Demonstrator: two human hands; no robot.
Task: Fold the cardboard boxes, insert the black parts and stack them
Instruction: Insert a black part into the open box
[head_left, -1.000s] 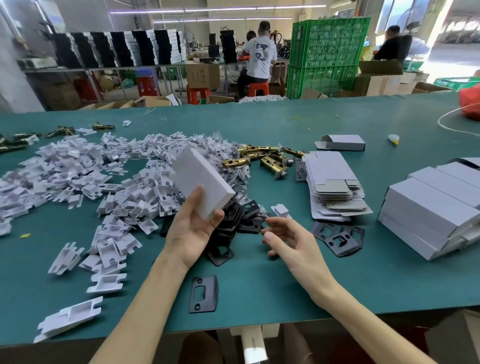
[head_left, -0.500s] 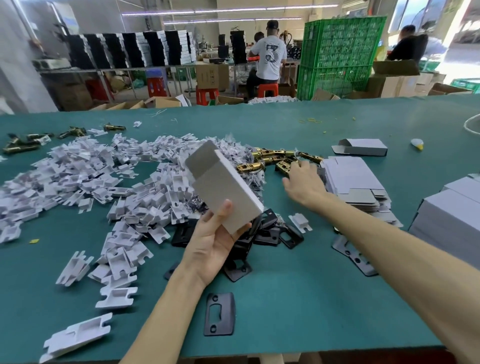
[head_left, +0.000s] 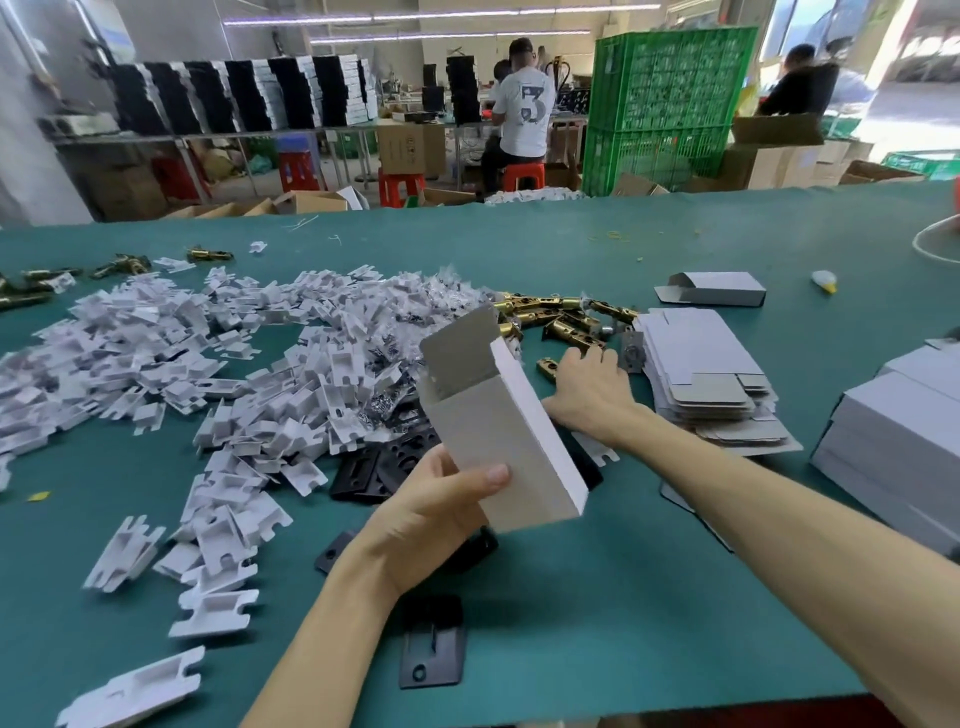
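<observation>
Shows left hand (head_left: 431, 514) gripping the open-flapped white cardboard box (head_left: 498, 431) as right hand (head_left: 587, 395), grip not discernible, now reaches the brass metal latches (head_left: 571, 330), likely fetching a part to insert.

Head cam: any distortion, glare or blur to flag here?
Head view: wide-angle bend, the table far edge bows and the green crates lean. Daylight blows out the top right corner. Light over the table is even, with no hard shadows. The box in the left hand is sharp; the background people are soft.
</observation>
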